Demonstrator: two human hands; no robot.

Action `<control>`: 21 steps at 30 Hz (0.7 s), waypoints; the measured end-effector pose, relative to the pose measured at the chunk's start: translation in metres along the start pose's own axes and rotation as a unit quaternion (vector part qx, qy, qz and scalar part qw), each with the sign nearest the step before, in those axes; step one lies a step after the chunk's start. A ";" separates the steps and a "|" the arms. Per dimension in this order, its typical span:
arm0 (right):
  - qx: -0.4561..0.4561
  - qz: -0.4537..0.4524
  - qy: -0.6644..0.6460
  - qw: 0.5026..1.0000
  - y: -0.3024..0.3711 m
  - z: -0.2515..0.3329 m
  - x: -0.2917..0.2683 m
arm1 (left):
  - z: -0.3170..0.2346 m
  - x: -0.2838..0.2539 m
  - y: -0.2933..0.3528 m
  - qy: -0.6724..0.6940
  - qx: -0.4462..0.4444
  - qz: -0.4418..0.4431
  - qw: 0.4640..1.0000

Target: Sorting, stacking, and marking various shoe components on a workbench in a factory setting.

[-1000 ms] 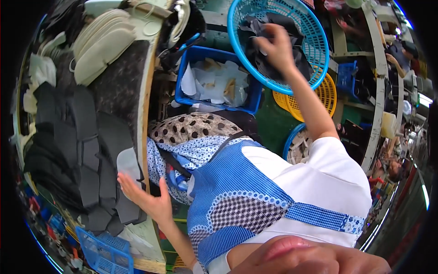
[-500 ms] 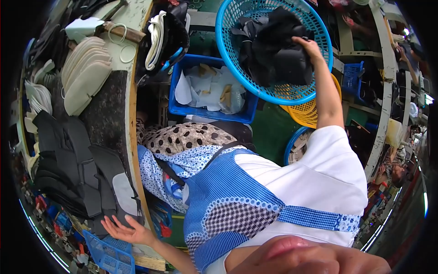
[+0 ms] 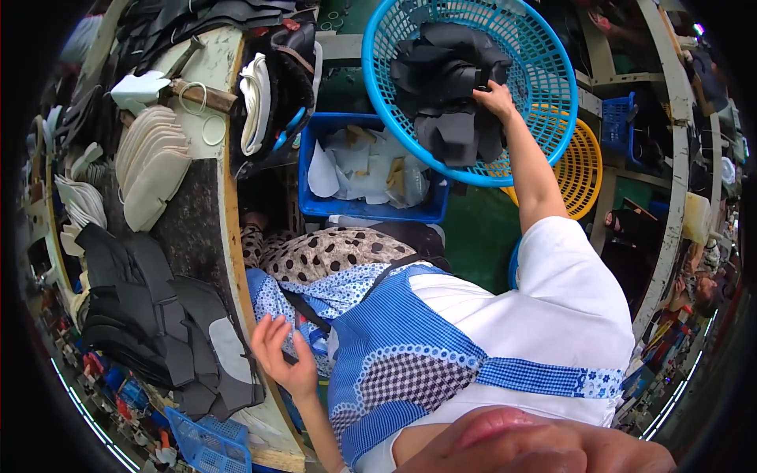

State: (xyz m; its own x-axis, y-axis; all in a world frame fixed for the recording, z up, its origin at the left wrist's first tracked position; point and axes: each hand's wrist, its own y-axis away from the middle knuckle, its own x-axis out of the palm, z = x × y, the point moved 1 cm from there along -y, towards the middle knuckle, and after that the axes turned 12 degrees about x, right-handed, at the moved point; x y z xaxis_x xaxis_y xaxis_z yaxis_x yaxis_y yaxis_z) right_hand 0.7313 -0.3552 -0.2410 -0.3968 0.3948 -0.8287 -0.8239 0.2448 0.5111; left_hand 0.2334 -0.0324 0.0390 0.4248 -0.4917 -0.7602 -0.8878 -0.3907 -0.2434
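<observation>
My right hand [image 3: 497, 100] reaches into a round blue plastic basket [image 3: 558, 150]. Its fingers are closed on the edge of some black sheet-like pieces [image 3: 449, 71], which lie bunched inside; the undersides of the fingers are hidden. Above the bench's wooden edge, beside my blue apron [image 3: 394, 323], my left hand [image 3: 285, 361] is raised with fingers apart and nothing in it. The closest things to it are the dark grey cut pieces [image 3: 173, 315] piled on the bench, one bearing a pale grey oval patch [image 3: 230, 347].
Stacked beige pads [image 3: 154, 169], a hammer [image 3: 183, 59] and pale rings [image 3: 213, 130] lie farther up the bench. A blue bin [image 3: 371, 209] of translucent scraps stands beside the basket, and a yellow basket [image 3: 587, 169] is partly beneath it. A blue crate [image 3: 209, 445] sits at lower left.
My right hand has moved left inside the basket, and the black pieces have shifted left and spread out. My left hand has come off the bench pile toward my apron. The view has shifted slightly.
</observation>
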 end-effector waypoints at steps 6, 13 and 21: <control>-0.035 0.022 -0.105 0.994 -0.016 -0.005 0.009 | 0.029 0.068 -0.040 0.267 -0.160 0.091 0.946; -0.065 0.238 -0.456 0.855 0.057 0.028 -0.092 | 0.032 0.100 -0.064 0.356 -0.142 0.176 0.907; -0.106 0.217 -0.236 0.941 0.046 0.026 0.025 | 0.051 0.143 -0.079 0.467 -0.230 0.188 0.833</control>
State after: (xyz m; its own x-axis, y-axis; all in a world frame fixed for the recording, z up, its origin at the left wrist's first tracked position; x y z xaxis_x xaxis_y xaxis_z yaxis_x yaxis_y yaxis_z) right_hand 0.6939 -0.3112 -0.2318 -0.5313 0.7791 -0.3329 -0.7083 -0.1929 0.6790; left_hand 0.3550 -0.0323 -0.0808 0.2755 -0.9536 0.1218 -0.9183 -0.2236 0.3266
